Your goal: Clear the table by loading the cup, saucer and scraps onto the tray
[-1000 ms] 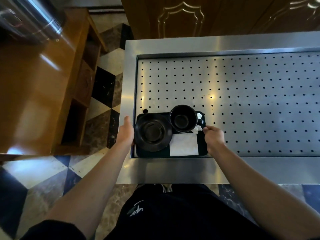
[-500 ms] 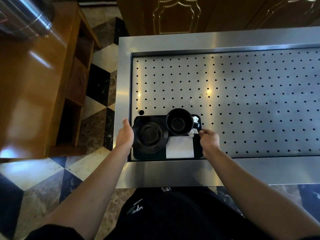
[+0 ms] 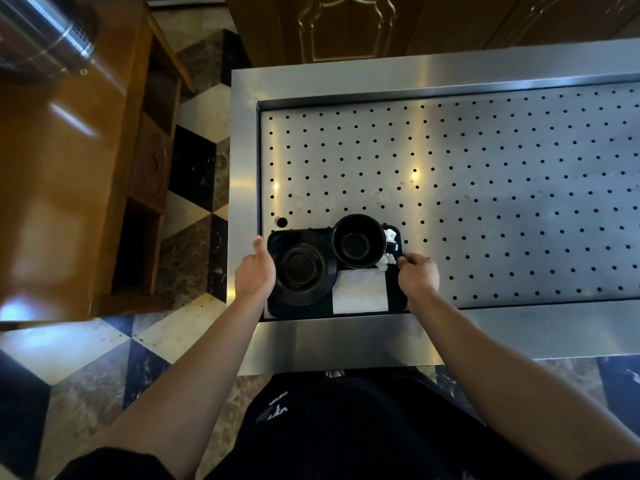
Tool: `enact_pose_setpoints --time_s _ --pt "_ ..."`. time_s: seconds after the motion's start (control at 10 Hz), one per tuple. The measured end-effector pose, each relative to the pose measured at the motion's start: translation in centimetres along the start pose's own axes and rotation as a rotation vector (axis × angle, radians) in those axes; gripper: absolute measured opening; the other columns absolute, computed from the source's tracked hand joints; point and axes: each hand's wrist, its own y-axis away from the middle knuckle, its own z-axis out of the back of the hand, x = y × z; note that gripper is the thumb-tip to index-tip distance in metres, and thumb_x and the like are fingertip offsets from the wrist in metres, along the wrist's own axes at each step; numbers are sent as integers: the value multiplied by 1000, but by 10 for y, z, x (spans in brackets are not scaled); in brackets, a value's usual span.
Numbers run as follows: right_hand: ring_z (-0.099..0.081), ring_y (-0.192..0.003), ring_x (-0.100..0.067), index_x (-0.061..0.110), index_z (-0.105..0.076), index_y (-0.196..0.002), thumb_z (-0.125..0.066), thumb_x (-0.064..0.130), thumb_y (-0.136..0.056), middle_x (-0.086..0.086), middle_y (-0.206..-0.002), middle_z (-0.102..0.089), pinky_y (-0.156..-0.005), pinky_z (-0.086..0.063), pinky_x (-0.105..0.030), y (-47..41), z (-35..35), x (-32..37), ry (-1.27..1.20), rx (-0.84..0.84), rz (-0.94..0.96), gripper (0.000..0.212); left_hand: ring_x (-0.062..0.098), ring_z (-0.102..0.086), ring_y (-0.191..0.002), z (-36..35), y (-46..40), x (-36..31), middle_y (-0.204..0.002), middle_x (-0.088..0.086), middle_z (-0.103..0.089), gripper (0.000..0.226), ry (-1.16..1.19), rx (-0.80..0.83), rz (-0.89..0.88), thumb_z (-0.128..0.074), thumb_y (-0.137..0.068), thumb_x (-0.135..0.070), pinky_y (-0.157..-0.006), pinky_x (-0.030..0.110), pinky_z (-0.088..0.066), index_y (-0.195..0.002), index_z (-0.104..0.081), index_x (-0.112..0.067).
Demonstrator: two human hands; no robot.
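Both hands grip the tray (image 3: 301,311): left hand (image 3: 255,276) curled on its left edge, right hand (image 3: 418,275) on its right; cup (image 3: 358,241), saucer (image 3: 302,268) aboard

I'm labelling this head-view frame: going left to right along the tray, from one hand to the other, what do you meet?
Left hand → saucer → cup → crumpled scraps → right hand, all on or at the black tray.
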Motion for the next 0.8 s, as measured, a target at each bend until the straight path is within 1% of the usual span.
enact_pose_setpoints --time_s 0.1,0.2,0.3,0.4,0.5,0.6,0.7,0.8 --pt "-67 -85 -28 17 -75 -89 -52 12 -98 -7 -86 -73 -82 -59 -42 1 2 4 96 2 43 26 35 -54 -132 2 0 -1 -144 18 -56 72 -39 -1 -31 -15 -108 -56 -112 44 -39 -140 -53 -3" --pt "-70 -88 -34 8 -76 -90 -49 12 -96 -13 -89 -75 -82 -60 -43 2 5 9 200 10 101 27 35 -58 -124 6 2 -3 -134 19 -60 66 -109 11 -74 -18 -110 -51 -104 43 -42 -134 -56 -2" --pt "-68 -90 -37 4 -75 -92 -47 13 -96 -14 -89 -74 -80 -57 -40 5 9 10 254 22 143 29 36 -64 -112 9 4 3 -118 19 -66 56 -178 -12 -137 -29 -110 -45 -91 42 -47 -122 -62 -1" --pt "-66 -91 -34 4 -72 -101 -46 18 -99 -14 -95 -71 -76 -53 -36 9 20 1 320 18 213 30 29 -68 -92 10 15 25 -91 9 -68 35 -182 -124 -228 -46 -105 -35 -68 34 -46 -100 -65 -6" --pt "-64 -93 -31 8 -69 -103 -44 23 -101 -13 -100 -68 -76 -50 -34 13 26 -15 372 24 279 29 23 -64 -86 10 27 43 -91 5 -68 25 -183 -182 -296 -51 -103 -29 -69 32 -43 -103 -65 -8" --pt "-55 -100 -27 11 -66 -108 -45 25 -101 -11 -109 -64 -90 -50 -43 27 34 -50 482 33 412 27 19 -58 -86 10 51 82 -99 6 -68 21 -217 -175 -403 -55 -100 -23 -72 32 -43 -109 -67 -7" --pt "-54 -103 -27 11 -64 -115 -47 25 -101 -10 -114 -64 -93 -48 -44 42 37 -68 540 3 549 26 16 -57 -86 6 68 111 -101 2 -67 18 -248 -153 -445 -56 -100 -23 -74 31 -43 -107 -67 -11" --pt "-55 -107 -27 13 -59 -119 -51 27 -101 -7 -114 -62 -95 -46 -43 63 34 -78 516 -9 608 25 12 -55 -92 -6 89 141 -108 -3 -63 19 -348 -81 -453 -55 -101 -26 -80 28 -43 -112 -66 -15"
